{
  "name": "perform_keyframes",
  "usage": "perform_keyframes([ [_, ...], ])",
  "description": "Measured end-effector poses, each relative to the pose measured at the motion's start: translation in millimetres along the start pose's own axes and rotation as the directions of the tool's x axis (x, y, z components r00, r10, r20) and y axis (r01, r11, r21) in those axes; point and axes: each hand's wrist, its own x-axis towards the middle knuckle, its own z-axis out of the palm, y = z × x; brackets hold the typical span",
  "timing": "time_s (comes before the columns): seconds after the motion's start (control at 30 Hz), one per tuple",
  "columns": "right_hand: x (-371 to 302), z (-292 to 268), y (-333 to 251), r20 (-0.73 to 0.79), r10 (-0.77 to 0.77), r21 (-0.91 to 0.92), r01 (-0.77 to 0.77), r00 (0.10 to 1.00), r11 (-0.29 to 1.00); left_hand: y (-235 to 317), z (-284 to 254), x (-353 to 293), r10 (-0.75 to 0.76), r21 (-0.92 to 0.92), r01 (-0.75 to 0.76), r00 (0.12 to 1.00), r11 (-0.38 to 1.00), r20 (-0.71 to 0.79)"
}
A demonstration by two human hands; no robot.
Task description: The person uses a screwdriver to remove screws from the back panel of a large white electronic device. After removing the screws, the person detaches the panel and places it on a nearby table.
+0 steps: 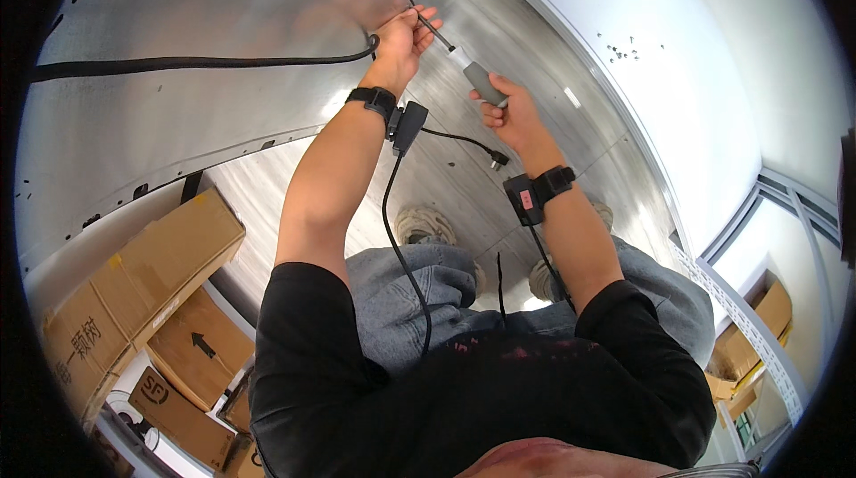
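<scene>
One screwdriver (475, 75) is filling my right hand (510, 117); my half-curled left hand (403, 43) is seemingly guiding it, next needing alignment.

The screwdriver handle (486, 86) is grey, the thick cable (223, 63) black.

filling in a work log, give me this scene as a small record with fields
right hand: grip closed around a grey-handled screwdriver
left hand: at the screwdriver's thin dark shaft; unclear whether its grip is closed
cable: thick black cable, from the left edge to beside the left hand
plug: black plug with metal prongs, seen between the forearms
surface: broad silver metal panel
lower left: brown cardboard boxes
</scene>
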Motion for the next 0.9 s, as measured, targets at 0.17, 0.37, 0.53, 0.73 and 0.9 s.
perform_keyframes([
  [0.17,3.1,-4.9,0.5,0.037,0.046,0.041,-0.048,0.998,0.998,0.6,-0.7,-1.4,-0.006,0.011,0.006,1.000,1.000,-0.003],
  [0.37,6.7,-7.3,0.7,0.071,0.059,0.069,-0.064,0.996,0.996,1.6,-0.2,-1.3,0.000,0.016,0.000,1.000,1.000,0.002],
  [0.53,6.4,-6.5,0.4,0.062,0.051,0.038,-0.053,0.997,0.998,0.9,0.9,-2.2,0.005,0.010,-0.005,1.000,1.000,-0.007],
  [0.73,6.3,-0.2,3.3,-0.045,-0.066,-0.158,0.058,0.997,0.986,5.0,5.7,-8.8,-0.010,0.100,0.016,0.998,0.995,-0.060],
  [0.9,14.9,-4.9,10.0,-0.061,-0.203,-0.333,0.172,0.977,0.927,3.8,6.5,-6.5,-0.003,0.124,0.019,0.991,0.992,-0.134],
])
